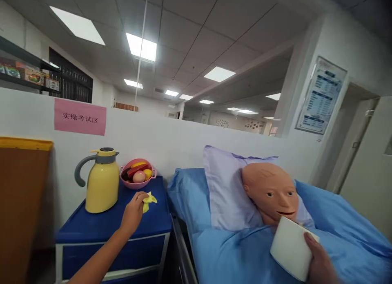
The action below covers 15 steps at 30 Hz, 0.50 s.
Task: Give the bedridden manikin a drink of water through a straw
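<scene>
My left hand (134,210) is closed on a small, crumpled yellow cloth (149,201), held above the blue top of the bedside cabinet (73,231). To its left on the cabinet stands a yellow thermos jug (102,186) with a grey handle. Behind the cloth sits a pink basket (134,186) of fruit, its contents red and yellow. At lower right my right hand (320,259) grips a white, box-like or cup-like object (290,249), tilted, just below the mouth of a manikin (272,186). The far side of that object is hidden.
The manikin's head rests on a pale lilac pillow (225,190) on a bed with blue covers (239,259). A dark bed rail (183,251) runs between bed and cabinet. Behind is a white partition (171,141) with a pink sign (80,117). A brown panel (21,202) stands at left.
</scene>
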Available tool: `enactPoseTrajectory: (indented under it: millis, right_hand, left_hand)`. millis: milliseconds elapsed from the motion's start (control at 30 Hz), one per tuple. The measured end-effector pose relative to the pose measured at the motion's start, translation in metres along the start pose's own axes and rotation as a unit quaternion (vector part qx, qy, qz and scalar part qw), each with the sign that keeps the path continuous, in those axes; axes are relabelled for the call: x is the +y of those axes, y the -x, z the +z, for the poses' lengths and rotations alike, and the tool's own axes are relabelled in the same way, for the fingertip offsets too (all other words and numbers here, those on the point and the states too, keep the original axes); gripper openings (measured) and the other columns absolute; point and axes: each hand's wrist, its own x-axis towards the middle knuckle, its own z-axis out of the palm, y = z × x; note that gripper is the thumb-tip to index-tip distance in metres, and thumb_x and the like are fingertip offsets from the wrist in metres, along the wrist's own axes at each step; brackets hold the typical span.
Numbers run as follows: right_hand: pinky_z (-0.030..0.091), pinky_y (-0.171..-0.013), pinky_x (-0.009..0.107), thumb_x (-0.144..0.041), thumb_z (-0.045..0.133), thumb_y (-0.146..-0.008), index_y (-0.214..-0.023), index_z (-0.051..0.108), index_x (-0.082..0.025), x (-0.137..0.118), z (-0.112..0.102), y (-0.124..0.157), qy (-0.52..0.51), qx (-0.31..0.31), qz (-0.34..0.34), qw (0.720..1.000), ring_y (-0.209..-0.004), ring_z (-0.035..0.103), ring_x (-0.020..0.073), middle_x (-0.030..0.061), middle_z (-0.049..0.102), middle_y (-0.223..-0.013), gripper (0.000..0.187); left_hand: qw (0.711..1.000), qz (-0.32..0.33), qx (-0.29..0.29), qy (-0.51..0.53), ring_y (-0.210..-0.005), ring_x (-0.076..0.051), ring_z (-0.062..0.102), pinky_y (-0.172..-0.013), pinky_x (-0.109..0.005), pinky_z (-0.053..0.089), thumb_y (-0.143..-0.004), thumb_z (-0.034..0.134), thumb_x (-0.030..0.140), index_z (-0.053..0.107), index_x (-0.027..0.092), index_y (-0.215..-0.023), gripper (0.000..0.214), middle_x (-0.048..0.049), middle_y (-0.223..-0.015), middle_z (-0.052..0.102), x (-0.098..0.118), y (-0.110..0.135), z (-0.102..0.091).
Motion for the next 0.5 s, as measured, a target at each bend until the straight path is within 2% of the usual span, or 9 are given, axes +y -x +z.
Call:
enactPoseTrajectory:
  millis: [67,100,200,267,367,500]
  right_hand:
    - [0.061,-0.056,0.053,-0.063,0.076,-0.055,-0.103,0.065,-0.026,0.011,0.039,0.022,-0.034,-0.027,0.087,0.995,-0.069,0.075,0.0420,0.0131,0.077,-0.074,0.062]
    - [0.061,-0.057,0.052,-0.064,0.077,-0.053,-0.109,0.064,-0.024,0.018,0.060,0.034,-0.041,-0.059,0.102,0.992,-0.072,0.075,0.0420,0.0137,0.078,-0.078,0.070]
    - [0.061,-0.060,0.048,-0.064,0.078,-0.059,-0.127,0.059,-0.022,0.041,0.125,0.066,-0.049,-0.179,0.087,0.979,-0.080,0.076,0.0396,0.0143,0.080,-0.092,0.082]
    - [0.061,-0.061,0.046,-0.062,0.078,-0.063,-0.132,0.055,-0.024,0.056,0.167,0.084,-0.063,-0.220,0.075,0.971,-0.082,0.076,0.0374,0.0128,0.080,-0.097,0.082]
    - [0.061,-0.062,0.043,-0.061,0.077,-0.067,-0.134,0.053,-0.026,0.077,0.227,0.106,-0.090,-0.258,0.088,0.958,-0.082,0.076,0.0350,0.0102,0.080,-0.098,0.080]
    - [0.059,-0.059,0.041,-0.061,0.072,-0.074,-0.126,0.056,-0.024,0.109,0.304,0.134,-0.056,-0.314,0.079,0.944,-0.077,0.075,0.0327,0.0095,0.079,-0.094,0.066]
  left_hand:
    - [0.999,-0.034,-0.022,-0.022,-0.102,-0.017,0.066,-0.091,-0.033,0.053,-0.094,0.033,0.019,0.063,0.023,-0.108,0.033,-0.0051,-0.118,0.065,-0.036,0.008,-0.007]
    - [0.998,-0.050,-0.032,-0.034,-0.102,-0.017,0.066,-0.092,-0.033,0.053,-0.095,0.032,0.019,0.062,0.022,-0.110,0.034,-0.0056,-0.118,0.065,-0.050,0.012,-0.009]
    - [0.991,-0.076,-0.074,-0.078,-0.103,-0.015,0.065,-0.094,-0.031,0.052,-0.094,0.030,0.012,0.061,0.021,-0.116,0.039,-0.0062,-0.122,0.062,-0.078,0.017,-0.018]
    - [0.981,-0.076,-0.119,-0.132,-0.107,-0.015,0.063,-0.095,-0.030,0.050,-0.092,0.031,0.007,0.060,0.022,-0.120,0.043,-0.0058,-0.126,0.060,-0.083,0.016,-0.022]
    - [0.950,-0.085,-0.179,-0.241,-0.111,-0.019,0.059,-0.094,-0.032,0.050,-0.091,0.035,0.005,0.059,0.024,-0.125,0.046,-0.0059,-0.127,0.059,-0.077,0.009,-0.023]
    - [0.930,-0.089,-0.192,-0.301,-0.109,-0.023,0.059,-0.090,-0.034,0.050,-0.093,0.037,0.009,0.062,0.023,-0.121,0.040,-0.0091,-0.120,0.060,-0.073,-0.002,-0.016]
